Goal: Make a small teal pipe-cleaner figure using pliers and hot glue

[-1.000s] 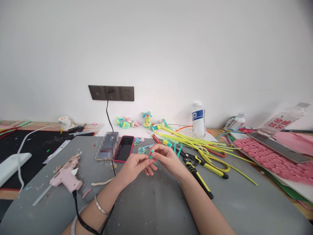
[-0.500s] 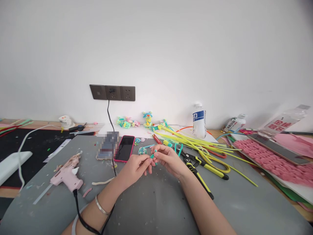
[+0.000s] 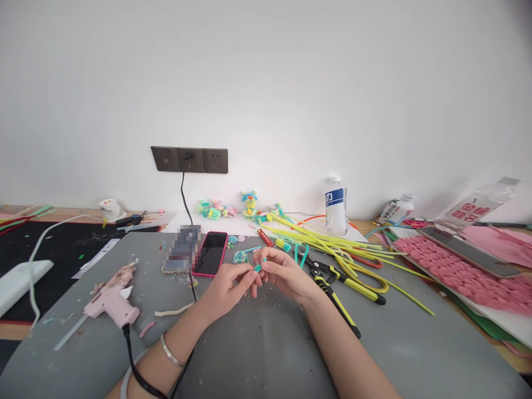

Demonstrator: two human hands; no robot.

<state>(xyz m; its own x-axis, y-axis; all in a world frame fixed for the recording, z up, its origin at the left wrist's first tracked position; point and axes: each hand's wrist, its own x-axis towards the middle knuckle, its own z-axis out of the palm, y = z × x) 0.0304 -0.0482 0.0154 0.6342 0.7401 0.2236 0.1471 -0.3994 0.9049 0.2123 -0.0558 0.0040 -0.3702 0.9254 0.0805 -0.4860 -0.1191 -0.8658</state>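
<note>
Between my fingertips is a small turquoise piece of pipe cleaner (image 3: 257,268), mostly covered by the fingers. My left hand (image 3: 231,285) pinches it from the left, thumb on top. From the right, my right hand (image 3: 286,274) closes thumb and fingers on the same piece, and a bit of turquoise shows above. Just behind my hands lies a small coiled turquoise-and-blue piece (image 3: 240,257). A bent turquoise pipe cleaner loop (image 3: 302,256) rests right of my right hand, beside black-and-yellow pliers (image 3: 332,296).
A pink glue gun (image 3: 112,302) lies left, its black cord passing under my left forearm. Phones, including a pink-cased one (image 3: 211,254), sit behind my left hand. Yellow pipe cleaners (image 3: 328,244) spread right. A bottle (image 3: 336,208) and small fuzzy figures (image 3: 249,205) stand by the wall.
Both hands stay together on the turquoise piece, which has turned slightly between the fingertips. The whole view has shifted a little; the things on the table lie as before.
</note>
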